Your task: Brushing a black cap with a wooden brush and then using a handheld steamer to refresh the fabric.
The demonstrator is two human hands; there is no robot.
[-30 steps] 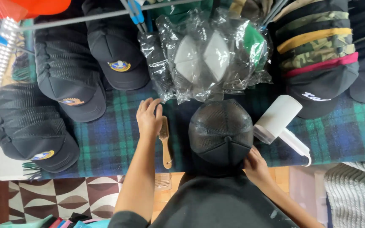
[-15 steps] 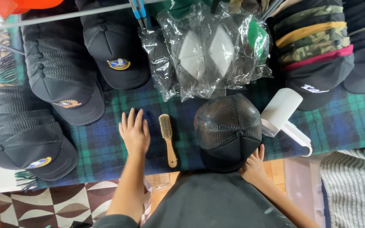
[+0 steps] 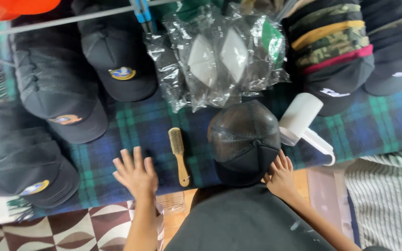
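Risk first. The black cap (image 3: pixel 244 142) sits at the near edge of the desk (image 3: pixel 378 125), its brim toward the person and just about over the edge of the plaid cloth (image 3: pixel 136 125). The right hand (image 3: pixel 280 175) touches only the brim's right corner, fingers (image 3: pixel 282 162) spread and open, nothing gripped. A nudge from that side could, in my judgement, tip the cap off the edge toward the person's lap. The white lint roller (image 3: pixel 303 123) lies touching or nearly touching the cap's right side, just beyond the right fingertips; a careless sweep could knock it, and its handle already reaches the desk edge.

The left hand (image 3: pixel 136 174) lies flat on the cloth, palm down, fingers (image 3: pixel 129 160) splayed and open, holding nothing. The wooden brush (image 3: pixel 178 155) lies just to the right of those fingers, apart from them, bristle head away from the person, handle end toward the desk edge. A blind reach could push it off.

Cap relative to fingers: to the right of the left fingers with the brush between; directly ahead and left of the right fingers, brim corner in contact.

Beyond the cap: caps in clear plastic bags (image 3: pixel 219 60). Stacks of dark caps (image 3: pixel 47 116) lie well to the left of the left fingers.
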